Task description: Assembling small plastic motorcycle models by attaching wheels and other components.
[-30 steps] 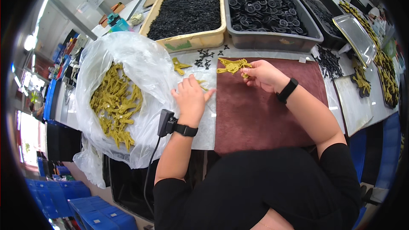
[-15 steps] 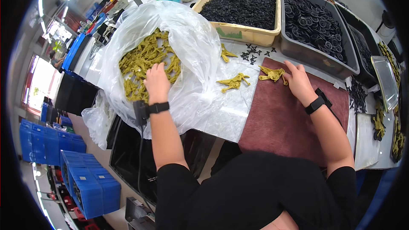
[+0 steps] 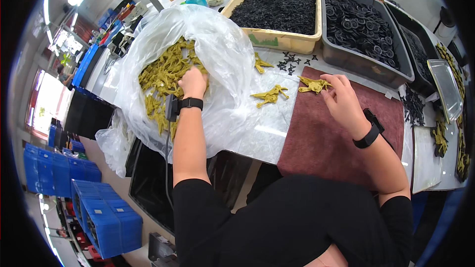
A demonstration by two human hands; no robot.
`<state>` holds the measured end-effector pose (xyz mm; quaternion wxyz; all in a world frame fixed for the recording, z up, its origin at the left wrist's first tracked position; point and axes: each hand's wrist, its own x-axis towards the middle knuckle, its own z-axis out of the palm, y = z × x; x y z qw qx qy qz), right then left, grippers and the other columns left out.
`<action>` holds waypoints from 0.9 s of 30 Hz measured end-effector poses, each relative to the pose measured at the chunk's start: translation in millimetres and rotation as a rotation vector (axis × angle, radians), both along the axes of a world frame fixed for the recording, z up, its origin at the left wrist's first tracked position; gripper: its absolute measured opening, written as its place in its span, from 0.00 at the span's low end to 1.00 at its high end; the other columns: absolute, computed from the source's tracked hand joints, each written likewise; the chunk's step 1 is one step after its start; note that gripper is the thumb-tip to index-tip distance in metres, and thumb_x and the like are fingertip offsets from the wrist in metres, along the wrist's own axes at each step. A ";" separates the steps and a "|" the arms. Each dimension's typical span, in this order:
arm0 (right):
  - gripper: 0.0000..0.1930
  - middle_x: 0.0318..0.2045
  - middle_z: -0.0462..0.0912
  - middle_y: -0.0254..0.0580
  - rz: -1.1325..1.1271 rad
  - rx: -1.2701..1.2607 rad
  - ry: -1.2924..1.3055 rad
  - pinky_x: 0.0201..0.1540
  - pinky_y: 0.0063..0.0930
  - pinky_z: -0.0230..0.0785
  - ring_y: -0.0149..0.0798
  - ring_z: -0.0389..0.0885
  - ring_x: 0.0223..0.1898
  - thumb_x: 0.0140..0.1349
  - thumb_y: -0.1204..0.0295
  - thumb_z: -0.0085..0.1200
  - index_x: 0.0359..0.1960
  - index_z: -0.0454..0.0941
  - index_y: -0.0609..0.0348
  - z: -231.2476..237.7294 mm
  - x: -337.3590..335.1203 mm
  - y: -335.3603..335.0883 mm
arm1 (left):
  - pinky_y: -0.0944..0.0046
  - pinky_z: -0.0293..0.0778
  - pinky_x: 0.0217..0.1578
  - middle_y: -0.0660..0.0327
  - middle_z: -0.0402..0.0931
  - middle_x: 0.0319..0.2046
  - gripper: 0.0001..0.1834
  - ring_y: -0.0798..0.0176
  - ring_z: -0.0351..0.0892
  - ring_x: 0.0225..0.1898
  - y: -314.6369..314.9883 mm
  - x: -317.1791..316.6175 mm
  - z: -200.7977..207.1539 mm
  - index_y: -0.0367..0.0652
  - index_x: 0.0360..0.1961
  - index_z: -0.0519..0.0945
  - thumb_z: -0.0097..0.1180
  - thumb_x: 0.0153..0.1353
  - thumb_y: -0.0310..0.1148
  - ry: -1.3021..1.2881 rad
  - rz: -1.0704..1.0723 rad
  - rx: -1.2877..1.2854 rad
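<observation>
1. The left hand (image 3: 194, 83) is inside the mouth of the clear plastic bag (image 3: 225, 34), left of the middle of the frame, on the pile of yellow parts (image 3: 163, 76). Its fingertips are hidden, so I cannot tell whether they pinch one.
2. These parts look thin and tangled. Gripping a single piece by its thicker body and easing it free seems safer than pulling a spindly end.
3. The right hand (image 3: 341, 101) is right of centre, at a single yellow part (image 3: 311, 85) on the far left corner of the brown cloth (image 3: 341, 143). Thumb and fingers sit around its right end; I cannot tell whether they press on it.
4. A light touch should do there, as the cloth supports the piece.
5. Two loose yellow pieces (image 3: 270, 95) lie on the white table (image 3: 267, 141), between bag and cloth. Lifting the left hand clear of them would likely avoid a knock.
6. Small black pieces (image 3: 291, 60) lie beyond the cloth, before the cream tub (image 3: 282, 42) in the upper middle; keeping sleeves and wrists off them seems wise.
</observation>
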<state>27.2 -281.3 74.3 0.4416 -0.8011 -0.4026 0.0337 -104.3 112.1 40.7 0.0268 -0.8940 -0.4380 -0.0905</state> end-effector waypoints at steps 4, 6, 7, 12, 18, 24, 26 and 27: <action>0.14 0.41 0.75 0.48 -0.045 0.075 0.022 0.41 0.30 0.70 0.44 0.78 0.37 0.58 0.76 0.51 0.47 0.74 0.63 11.1 -12.3 -0.2 | 0.48 0.68 0.46 0.49 0.73 0.44 0.21 0.48 0.74 0.46 -35.0 -22.5 24.2 0.35 0.49 0.72 0.57 0.56 0.33 -0.302 -0.060 0.213; 0.10 0.37 0.78 0.46 0.059 0.159 0.051 0.40 0.27 0.70 0.39 0.78 0.36 0.60 0.74 0.51 0.42 0.78 0.63 10.7 -13.1 5.6 | 0.52 0.67 0.49 0.48 0.72 0.45 0.24 0.47 0.71 0.48 -75.8 -36.6 41.8 0.34 0.54 0.69 0.56 0.56 0.28 -0.527 -0.413 0.200; 0.11 0.35 0.81 0.44 0.133 0.195 0.201 0.41 0.24 0.70 0.34 0.78 0.36 0.63 0.71 0.48 0.39 0.79 0.65 9.9 -12.2 8.3 | 0.53 0.66 0.50 0.48 0.72 0.46 0.24 0.47 0.71 0.48 -100.0 -33.0 45.5 0.34 0.55 0.69 0.56 0.56 0.26 -0.615 -0.591 0.051; 0.13 0.32 0.79 0.34 0.306 0.239 1.009 0.35 0.20 0.69 0.24 0.73 0.31 0.67 0.66 0.48 0.41 0.78 0.63 26.6 -20.4 8.1 | 0.62 0.66 0.51 0.50 0.71 0.48 0.28 0.52 0.71 0.50 -204.1 -29.0 64.7 0.36 0.57 0.68 0.56 0.52 0.18 -0.580 -1.009 -0.235; 0.09 0.28 0.76 0.30 0.433 0.327 1.342 0.33 0.17 0.67 0.23 0.71 0.28 0.64 0.67 0.53 0.36 0.78 0.61 33.8 -24.2 -28.5 | 0.51 0.59 0.53 0.50 0.69 0.50 0.35 0.47 0.68 0.51 -244.0 -8.7 48.1 0.34 0.59 0.66 0.64 0.50 0.32 -0.507 -1.164 -0.253; 0.07 0.31 0.77 0.30 0.386 0.354 1.466 0.35 0.19 0.68 0.23 0.72 0.30 0.64 0.67 0.54 0.34 0.75 0.58 18.0 -42.1 -56.6 | 0.48 0.63 0.48 0.49 0.69 0.44 0.46 0.49 0.70 0.44 -281.1 5.7 16.4 0.27 0.60 0.61 0.62 0.51 0.53 -0.785 -1.206 -0.355; 0.07 0.31 0.77 0.30 0.350 0.395 1.476 0.36 0.19 0.68 0.23 0.72 0.31 0.64 0.67 0.53 0.35 0.75 0.58 8.9 -43.9 -65.1 | 0.50 0.65 0.46 0.51 0.70 0.41 0.45 0.51 0.70 0.40 -288.3 12.3 14.4 0.27 0.59 0.62 0.62 0.51 0.52 -0.784 -1.232 -0.278; 0.07 0.32 0.77 0.30 0.319 0.433 1.485 0.37 0.20 0.68 0.23 0.72 0.31 0.64 0.67 0.53 0.35 0.75 0.58 6.0 -44.9 -68.3 | 0.52 0.66 0.44 0.51 0.70 0.40 0.43 0.52 0.71 0.40 -294.4 13.9 19.3 0.27 0.59 0.63 0.61 0.52 0.51 -0.800 -1.279 -0.235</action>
